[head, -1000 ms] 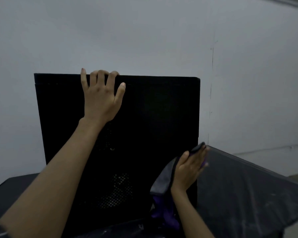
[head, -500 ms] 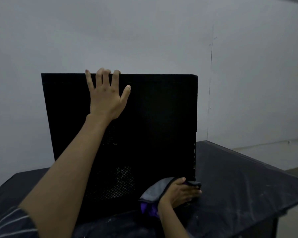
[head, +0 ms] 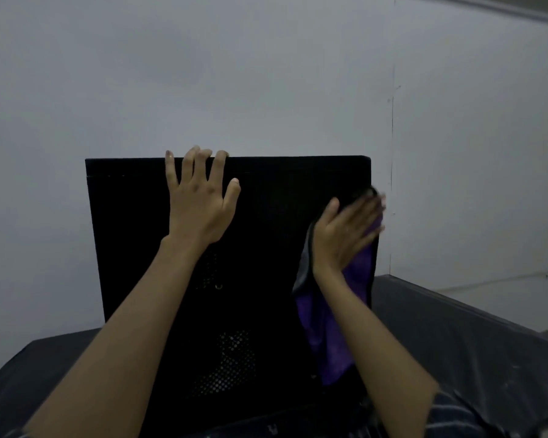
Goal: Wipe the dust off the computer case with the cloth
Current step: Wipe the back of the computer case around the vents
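A black computer case [head: 133, 235] stands upright on a dark table, its side panel facing me. My left hand [head: 198, 203] lies flat on the upper part of the panel, with fingertips hooked over the top edge. My right hand [head: 345, 235] presses a purple and grey cloth [head: 329, 327] with straight fingers against the case's right edge, high up. The fingers are blurred by motion. The cloth hangs down below the hand along the edge.
The dark table [head: 472, 343] carries dust streaks and runs to the right and front. A pale wall [head: 266, 74] stands close behind the case. A strip of floor [head: 519, 298] shows at the far right.
My right hand has swept the cloth up the case's right edge, from the bottom near the table to the upper part. The left hand stays on the top edge.
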